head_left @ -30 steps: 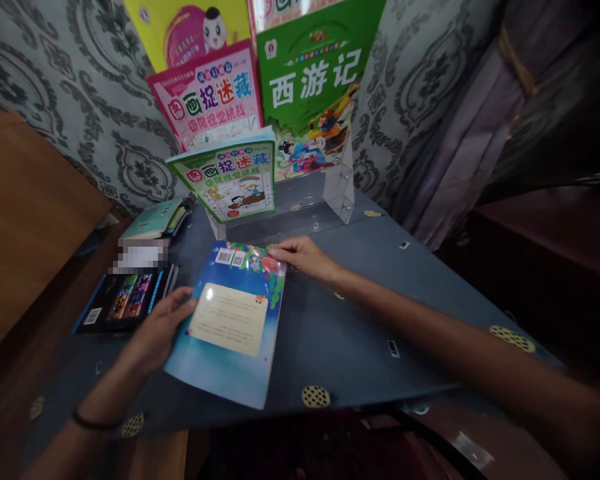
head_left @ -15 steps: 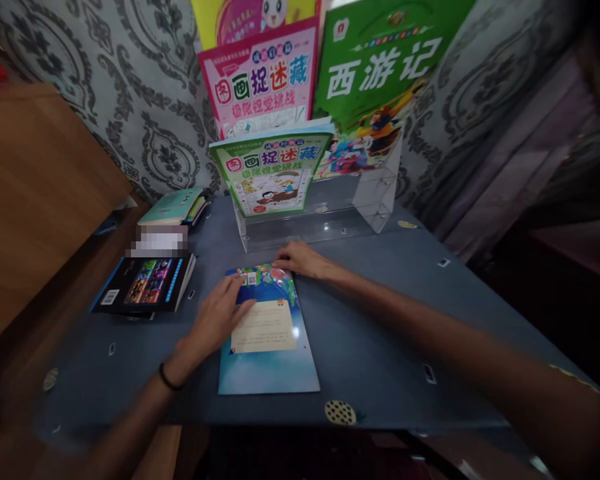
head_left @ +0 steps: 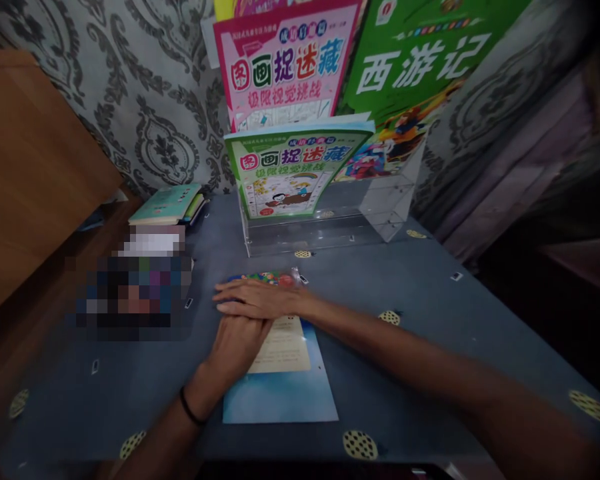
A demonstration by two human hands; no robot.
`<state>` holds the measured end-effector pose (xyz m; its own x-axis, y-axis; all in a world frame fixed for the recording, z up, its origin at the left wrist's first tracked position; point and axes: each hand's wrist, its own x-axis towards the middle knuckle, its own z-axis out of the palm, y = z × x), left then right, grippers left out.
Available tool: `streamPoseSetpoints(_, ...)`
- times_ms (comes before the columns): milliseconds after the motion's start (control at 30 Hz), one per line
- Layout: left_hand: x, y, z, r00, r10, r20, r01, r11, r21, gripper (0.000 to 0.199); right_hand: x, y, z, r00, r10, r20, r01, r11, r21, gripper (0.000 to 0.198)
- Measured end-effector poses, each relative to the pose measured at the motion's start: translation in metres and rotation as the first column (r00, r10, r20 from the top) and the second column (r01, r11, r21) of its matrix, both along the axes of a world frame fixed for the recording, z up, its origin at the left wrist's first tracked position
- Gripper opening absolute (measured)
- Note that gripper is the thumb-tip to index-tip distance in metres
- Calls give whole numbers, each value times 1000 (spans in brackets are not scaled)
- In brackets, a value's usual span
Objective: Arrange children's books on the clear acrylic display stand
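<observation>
A thin blue book [head_left: 280, 400] lies flat on the table, with a cream text panel on its cover and a colourful strip at its far end. My right hand [head_left: 255, 298] rests palm down across the upper part of the book, its fingers stretched out to the left and holding nothing. Beneath it, my left hand [head_left: 237, 343], with a dark band at the wrist, lies flat on the book's left side. The right hand covers most of the left fingers; the left thumb shows stretched out along the cover.
A clear acrylic stand [head_left: 305, 233] at the back holds a green puzzle book [head_left: 285, 173], a pink book [head_left: 285, 67] and a larger green book [head_left: 415, 73]. Several stacked books [head_left: 165, 203] lie at the back left, near a blurred patch. A patterned blue cloth [head_left: 410, 393] covers the table.
My right hand has moved from the book's far right corner, left and nearer, onto my left hand. The view has shifted slightly, and the blue book appears a little lower.
</observation>
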<state>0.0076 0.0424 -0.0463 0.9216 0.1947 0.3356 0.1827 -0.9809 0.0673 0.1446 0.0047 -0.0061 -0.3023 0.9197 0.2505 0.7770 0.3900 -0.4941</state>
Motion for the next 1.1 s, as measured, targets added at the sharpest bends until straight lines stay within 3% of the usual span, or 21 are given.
streamPoseSetpoints(167, -1, -4, 4, 999, 23, -29, -22, 999, 35, 31, 17, -11, -6, 998, -47, -49, 42, 995, -94, 45)
streamPoseSetpoints(333, -2, -4, 8, 994, -41, 99, 35, 998, 59, 27, 49, -48, -18, 984, -167, -60, 154, 973, -174, 60)
streamPoseSetpoints(533, -4, -2, 9, 998, -61, 23, 59, 997, 54, 35, 75, -88, -38, 957, -262, -122, 250, 962, -108, 55)
streamPoseSetpoints(800, 37, -1, 41, 971, 15, -237, 10, 994, 107, 31, 76, -97, -46, 934, -320, -162, 316, 948, -52, 53)
streamPoseSetpoints(1100, 46, 7, 24, 983, 52, -174, -49, 999, 23, 39, 43, -148, -33, 954, -233, -190, 223, 972, -70, 49)
